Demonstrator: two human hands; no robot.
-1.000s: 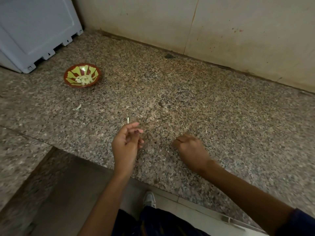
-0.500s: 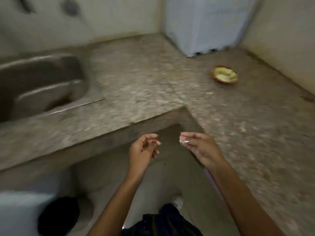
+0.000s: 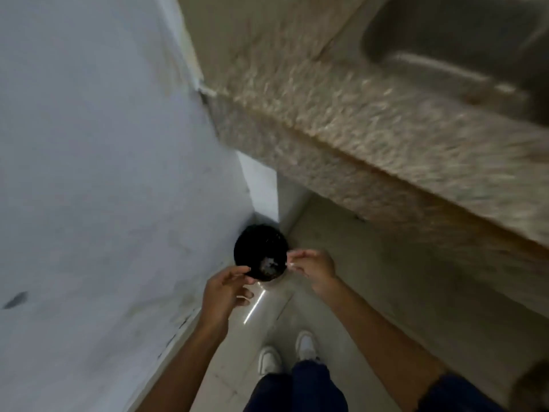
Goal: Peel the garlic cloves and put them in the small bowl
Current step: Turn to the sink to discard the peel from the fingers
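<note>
Head view, blurred: pale scrap, likely garlic skin (image 3: 290, 264), pinched in right hand (image 3: 313, 267) fingertips, above rim of black bin (image 3: 255, 248) on floor. Left hand (image 3: 224, 292) empty, fingers loosely curled, just beside bin's near edge. Granite counter (image 3: 341, 114) upper right, sink (image 3: 460, 46) set in it. White shoes (image 3: 286, 350) below.

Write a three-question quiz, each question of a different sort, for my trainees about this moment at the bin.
1. True or false: the right hand pinches a pale scrap over the black bin.
2. Which lies upper right? A) a steel sink B) a stove C) a fridge
3. Fill in: both white shoes stand on the ____.

Key: 1 true; 2 A; 3 floor. The left hand grips nothing visible, and the granite counter is blurred.
</note>
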